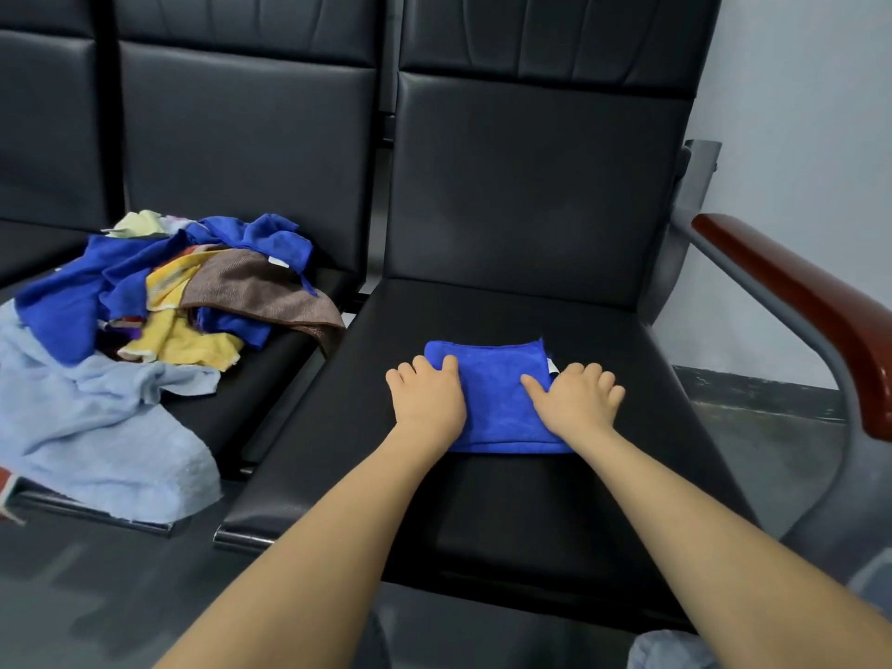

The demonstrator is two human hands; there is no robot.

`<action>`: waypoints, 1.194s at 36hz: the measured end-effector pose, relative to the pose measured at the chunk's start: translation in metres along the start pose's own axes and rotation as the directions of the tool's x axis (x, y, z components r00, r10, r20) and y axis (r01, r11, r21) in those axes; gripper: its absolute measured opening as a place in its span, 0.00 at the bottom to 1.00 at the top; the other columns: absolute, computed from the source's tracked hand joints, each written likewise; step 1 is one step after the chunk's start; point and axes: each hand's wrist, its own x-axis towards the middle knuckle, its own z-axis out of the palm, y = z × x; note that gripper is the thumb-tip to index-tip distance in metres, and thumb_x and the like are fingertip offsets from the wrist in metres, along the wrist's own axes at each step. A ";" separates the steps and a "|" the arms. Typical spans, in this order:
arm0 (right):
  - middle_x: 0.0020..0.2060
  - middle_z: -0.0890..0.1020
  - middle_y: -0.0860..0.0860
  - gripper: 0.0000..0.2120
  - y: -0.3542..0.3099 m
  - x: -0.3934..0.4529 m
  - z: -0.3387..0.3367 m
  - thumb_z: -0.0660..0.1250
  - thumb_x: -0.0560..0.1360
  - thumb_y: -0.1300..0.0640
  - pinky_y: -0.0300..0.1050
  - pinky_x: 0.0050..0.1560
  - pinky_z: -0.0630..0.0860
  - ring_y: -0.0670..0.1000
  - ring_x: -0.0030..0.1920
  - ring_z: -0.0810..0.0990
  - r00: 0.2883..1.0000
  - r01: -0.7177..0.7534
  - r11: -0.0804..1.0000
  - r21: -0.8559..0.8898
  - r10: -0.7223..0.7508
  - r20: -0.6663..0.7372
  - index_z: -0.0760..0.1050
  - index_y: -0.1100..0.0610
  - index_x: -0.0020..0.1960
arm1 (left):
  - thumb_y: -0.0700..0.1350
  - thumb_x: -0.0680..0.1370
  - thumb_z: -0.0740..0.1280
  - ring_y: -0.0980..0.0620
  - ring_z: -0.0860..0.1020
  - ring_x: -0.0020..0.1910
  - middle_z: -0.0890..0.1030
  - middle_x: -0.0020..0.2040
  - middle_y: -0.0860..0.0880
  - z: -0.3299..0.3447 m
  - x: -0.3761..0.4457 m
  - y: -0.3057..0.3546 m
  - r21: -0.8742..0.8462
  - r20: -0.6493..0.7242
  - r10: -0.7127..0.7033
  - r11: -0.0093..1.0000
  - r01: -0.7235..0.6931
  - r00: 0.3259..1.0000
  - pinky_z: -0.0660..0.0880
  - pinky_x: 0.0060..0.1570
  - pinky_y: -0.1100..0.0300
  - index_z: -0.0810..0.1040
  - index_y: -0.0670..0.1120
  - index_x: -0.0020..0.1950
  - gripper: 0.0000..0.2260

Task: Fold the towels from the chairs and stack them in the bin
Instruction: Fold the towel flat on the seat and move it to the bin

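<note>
Hands lie flat on a folded blue towel [497, 398] in the lower middle of the frame, on the black seat [555, 499] of the right-hand chair. The left hand [427, 395] presses palm-down on the towel's left edge, fingers slightly spread and reaching past its far corner onto the seat; the right hand [577, 395] presses likewise on the right edge, beside a small white tag. The towel's near edge runs straight between the wrists, well back from the seat's front lip. Bare seat shows on all sides of the towel. At the left of the frame a loose pile of towels [159, 301] covers the neighbouring seat, a pale blue towel [96, 446] hanging over its front edge. A reddish-brown armrest [801, 311] borders the right side.
</note>
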 end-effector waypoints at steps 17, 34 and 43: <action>0.43 0.75 0.54 0.10 -0.018 -0.013 -0.043 0.51 0.83 0.52 0.48 0.37 0.68 0.56 0.39 0.73 0.974 0.208 0.924 0.322 -0.167 -0.151 0.62 0.59 0.57 | 0.33 0.77 0.58 0.53 0.59 0.27 0.66 0.60 0.42 -0.041 -0.009 0.011 -0.164 -0.166 -0.017 0.986 -0.011 0.986 0.55 0.25 0.61 0.64 0.41 0.62 0.14; 0.49 0.79 0.58 0.12 0.077 -0.031 -0.133 0.52 0.81 0.58 0.53 0.42 0.71 0.63 0.48 0.78 0.916 0.040 0.953 0.299 0.084 -0.392 0.63 0.59 0.63 | 0.34 0.77 0.56 0.51 0.61 0.27 0.67 0.59 0.44 -0.094 -0.012 0.106 -0.176 -0.346 0.289 0.914 -0.364 0.893 0.55 0.25 0.59 0.64 0.41 0.61 0.13; 0.44 0.78 0.57 0.09 0.194 -0.065 -0.153 0.52 0.82 0.55 0.53 0.40 0.70 0.63 0.45 0.77 0.821 -0.094 0.930 0.355 0.274 -0.501 0.63 0.61 0.58 | 0.35 0.77 0.58 0.50 0.61 0.25 0.70 0.60 0.43 -0.104 -0.054 0.209 -0.155 -0.468 0.459 0.799 -0.582 0.755 0.52 0.24 0.59 0.67 0.40 0.64 0.16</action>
